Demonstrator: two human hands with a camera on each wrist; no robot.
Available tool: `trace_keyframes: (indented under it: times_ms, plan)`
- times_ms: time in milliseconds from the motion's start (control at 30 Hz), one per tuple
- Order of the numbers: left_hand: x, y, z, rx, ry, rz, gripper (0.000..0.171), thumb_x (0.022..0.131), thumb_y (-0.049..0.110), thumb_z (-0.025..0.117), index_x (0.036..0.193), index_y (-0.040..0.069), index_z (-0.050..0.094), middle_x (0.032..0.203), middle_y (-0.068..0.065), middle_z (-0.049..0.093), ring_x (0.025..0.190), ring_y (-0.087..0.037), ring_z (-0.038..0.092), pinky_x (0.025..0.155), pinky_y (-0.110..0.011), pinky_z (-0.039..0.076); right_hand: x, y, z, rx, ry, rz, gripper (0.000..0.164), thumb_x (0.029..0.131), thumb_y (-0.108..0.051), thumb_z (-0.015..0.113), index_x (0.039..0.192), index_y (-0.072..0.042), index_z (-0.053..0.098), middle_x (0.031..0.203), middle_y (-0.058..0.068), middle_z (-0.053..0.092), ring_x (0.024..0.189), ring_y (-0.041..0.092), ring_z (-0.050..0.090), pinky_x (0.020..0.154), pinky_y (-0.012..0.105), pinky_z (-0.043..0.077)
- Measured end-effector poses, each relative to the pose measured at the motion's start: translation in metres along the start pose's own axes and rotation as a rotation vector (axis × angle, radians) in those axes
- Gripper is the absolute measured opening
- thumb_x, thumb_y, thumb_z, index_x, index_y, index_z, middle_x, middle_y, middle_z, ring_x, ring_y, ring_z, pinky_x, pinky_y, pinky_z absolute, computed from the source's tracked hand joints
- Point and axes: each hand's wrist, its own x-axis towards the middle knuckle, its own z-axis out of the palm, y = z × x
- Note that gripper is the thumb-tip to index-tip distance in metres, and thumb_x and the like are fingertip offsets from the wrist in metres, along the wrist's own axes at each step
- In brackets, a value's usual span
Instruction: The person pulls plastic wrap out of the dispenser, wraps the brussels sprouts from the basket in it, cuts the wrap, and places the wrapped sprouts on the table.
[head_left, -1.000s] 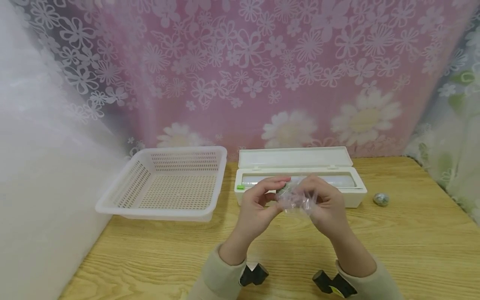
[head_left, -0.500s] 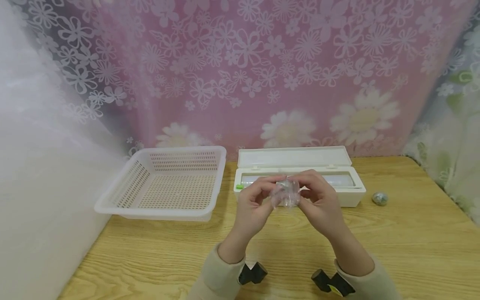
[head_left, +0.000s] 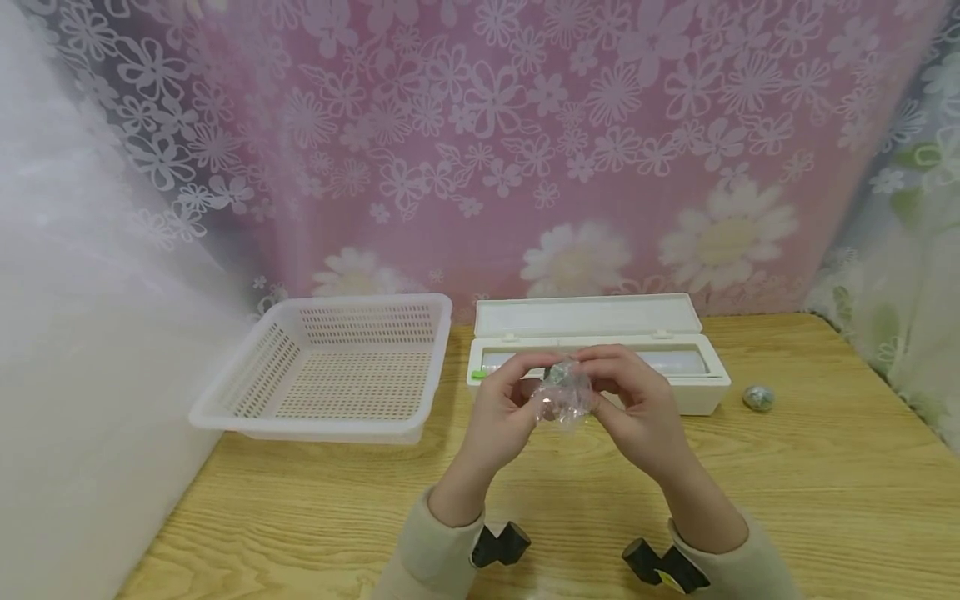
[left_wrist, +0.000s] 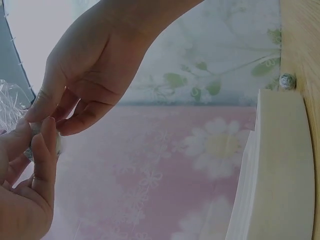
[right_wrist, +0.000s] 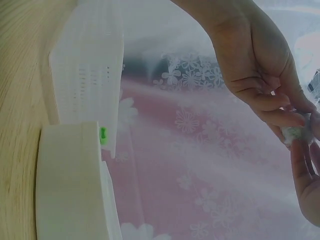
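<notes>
In the head view my left hand [head_left: 495, 417] and right hand [head_left: 639, 412] meet above the table, in front of the cling film box. Between their fingertips they pinch a small greenish round thing, wrapped in crinkled clear cling film [head_left: 566, 404]. Loose film bunches toward me. The right wrist view shows the pale green, speckled wrapped ball [right_wrist: 294, 133] among the fingers; in the left wrist view fingers cover most of it. A similar wrapped ball [head_left: 758, 397] lies on the table to the right.
A white cling film box [head_left: 701, 400] stands behind the hands, its lid [head_left: 588, 317] raised and a film roll [head_left: 678, 362] inside. A green slider [head_left: 477, 375] sits at its left end. Left of it is a white perforated basket [head_left: 315, 423]. A floral curtain [head_left: 480, 167] hangs behind the table.
The right hand has shifted left and its fingers have come closer to the left hand's. The bunched film has moved slightly left. Both hands keep hold of the wrapped ball.
</notes>
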Motion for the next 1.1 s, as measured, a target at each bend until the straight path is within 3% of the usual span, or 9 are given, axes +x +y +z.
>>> trace_keyframes:
  times_ms: [133, 233, 433, 600, 933, 1100]
  plan:
    - [0.0001, -0.0025, 0.0005, -0.056, -0.029, 0.123, 0.022, 0.085, -0.009, 0.051, 0.106, -0.013, 0.049, 0.103, -0.03, 0.05, 0.057, -0.008, 0.047, 0.041, -0.025, 0.034, 0.0012, 0.0002, 0.0002, -0.02, 0.017, -0.058, 0.017, 0.084, -0.008, 0.059, 0.091, 0.007, 0.062, 0.101, 0.012, 0.057, 0.092, 0.016, 0.056, 0.07, 0.016, 0.047]
    - [0.0005, -0.0031, 0.0005, -0.058, -0.047, 0.178, 0.022, 0.084, -0.008, 0.053, 0.104, -0.014, 0.049, 0.106, -0.029, 0.049, 0.055, -0.01, 0.042, 0.042, -0.026, 0.037, 0.0021, 0.0003, 0.0001, -0.003, 0.034, -0.096, 0.013, 0.083, -0.006, 0.06, 0.089, 0.004, 0.065, 0.099, 0.011, 0.059, 0.092, 0.017, 0.056, 0.072, 0.017, 0.048]
    - [0.0011, 0.0009, 0.0011, 0.023, -0.074, 0.186, 0.02, 0.082, -0.013, 0.052, 0.102, -0.011, 0.053, 0.109, -0.023, 0.05, 0.078, -0.012, 0.055, 0.055, -0.031, 0.051, 0.0016, -0.0001, -0.0011, 0.034, 0.063, -0.124, 0.009, 0.083, -0.004, 0.06, 0.085, 0.002, 0.067, 0.094, 0.011, 0.06, 0.089, 0.018, 0.057, 0.072, 0.019, 0.048]
    - [0.0013, 0.0024, 0.0012, 0.066, -0.09, 0.196, 0.019, 0.081, -0.015, 0.052, 0.099, -0.009, 0.055, 0.109, -0.022, 0.05, 0.089, -0.017, 0.055, 0.059, -0.031, 0.052, 0.0013, -0.0011, -0.0014, 0.059, 0.078, -0.11, 0.01, 0.083, -0.004, 0.061, 0.078, 0.003, 0.065, 0.091, 0.009, 0.06, 0.084, 0.015, 0.057, 0.07, 0.017, 0.048]
    - [0.0026, -0.0003, -0.0008, 0.093, -0.136, 0.272, 0.016, 0.081, -0.012, 0.053, 0.097, -0.009, 0.054, 0.109, -0.023, 0.049, 0.093, -0.024, 0.054, 0.064, -0.031, 0.052, 0.0018, -0.004, -0.0001, -0.003, 0.051, -0.053, 0.021, 0.083, -0.011, 0.061, 0.073, 0.007, 0.056, 0.086, 0.007, 0.056, 0.082, 0.012, 0.053, 0.071, 0.016, 0.046]
    - [0.0028, -0.0012, 0.0002, 0.09, -0.138, 0.274, 0.015, 0.082, -0.011, 0.052, 0.096, -0.008, 0.054, 0.108, -0.023, 0.049, 0.094, -0.022, 0.053, 0.062, -0.03, 0.052, -0.0004, -0.0035, 0.0038, -0.052, 0.081, -0.023, 0.025, 0.083, -0.014, 0.062, 0.074, 0.007, 0.054, 0.081, 0.008, 0.054, 0.078, 0.011, 0.051, 0.065, 0.015, 0.044]
